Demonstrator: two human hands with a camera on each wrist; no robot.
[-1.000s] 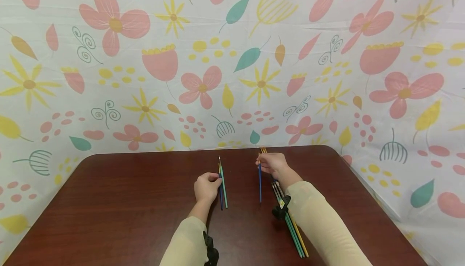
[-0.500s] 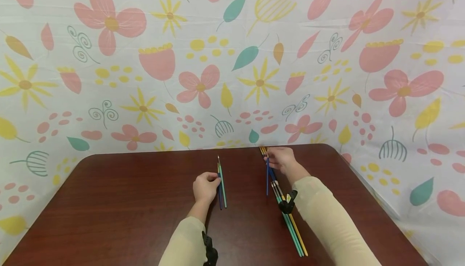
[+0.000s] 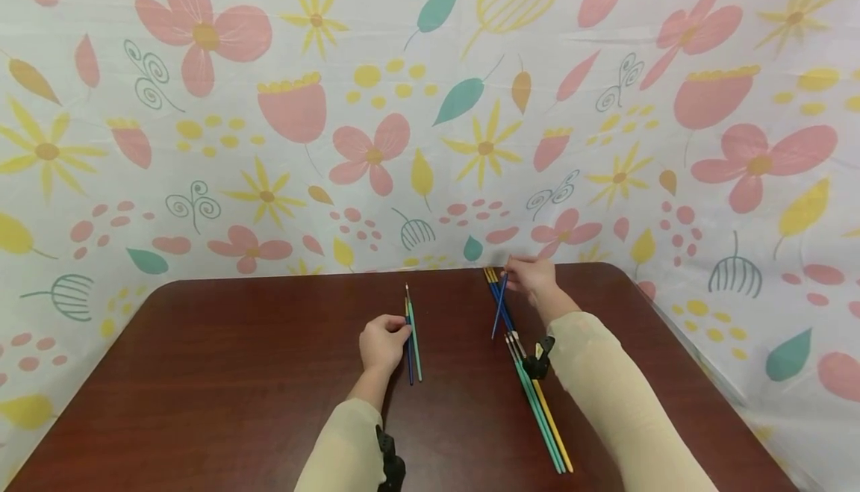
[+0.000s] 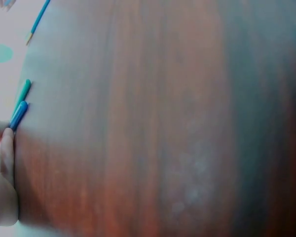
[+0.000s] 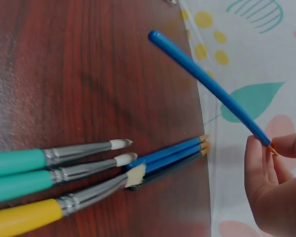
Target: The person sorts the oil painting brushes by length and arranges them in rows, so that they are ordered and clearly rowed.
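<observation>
Near the table's middle, my left hand (image 3: 384,343) pinches a blue paintbrush (image 3: 410,365) between thumb and fingers. A slim green paintbrush (image 3: 415,346) lies right beside it. In the left wrist view, the ends of the blue handle (image 4: 19,114) and the green handle (image 4: 23,91) poke out past the fingertips. At the far edge, my right hand (image 3: 535,281) pinches another blue paintbrush (image 5: 212,86) close to its bristle end. That brush is raised and slanted, its handle end in the air. Just left of this hand lie small blue paintbrushes (image 5: 170,154) and a dark one (image 5: 172,170).
Larger brushes lie in a bundle nearer me: two green paintbrushes (image 3: 540,421) and a yellow paintbrush (image 3: 554,428), bristles pointing away. The brown table (image 3: 235,387) ends at a flower-patterned cloth (image 3: 376,66) behind and on the right.
My right hand has moved right and slightly away with its blue paintbrush, which now slants over the small brushes. The left hand stays in place on its brush.
</observation>
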